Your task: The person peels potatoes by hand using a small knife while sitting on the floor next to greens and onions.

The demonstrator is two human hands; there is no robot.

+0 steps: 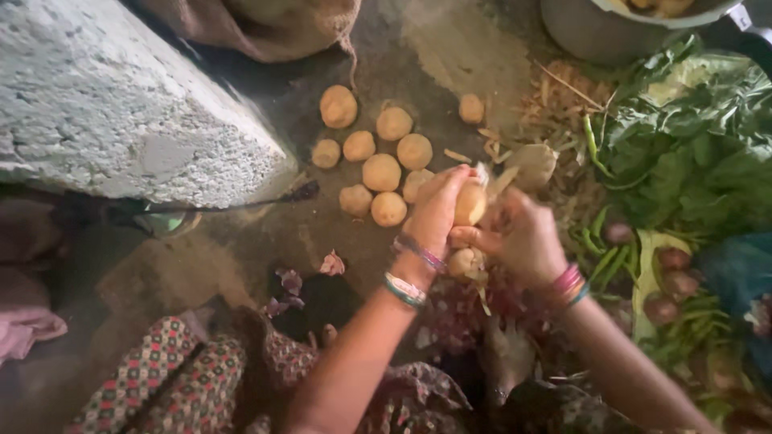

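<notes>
My left hand (434, 210) grips a pale yellow potato (471, 202) from its left side, and a strip of peel curls off the top. My right hand (521, 238) closes on the same potato from the right; whether it holds a tool is hidden. Another small potato (461, 262) lies just below my hands. Several more potatoes (381, 172) lie on the ground right behind them. Coloured bangles ring both wrists.
A rough stone block (121, 104) fills the upper left. Leafy greens (691, 137), green beans and onions (675, 281) lie at the right. A metal pot (595, 32) stands at the top right, a burlap sack (265, 28) at the top. Peelings litter the ground.
</notes>
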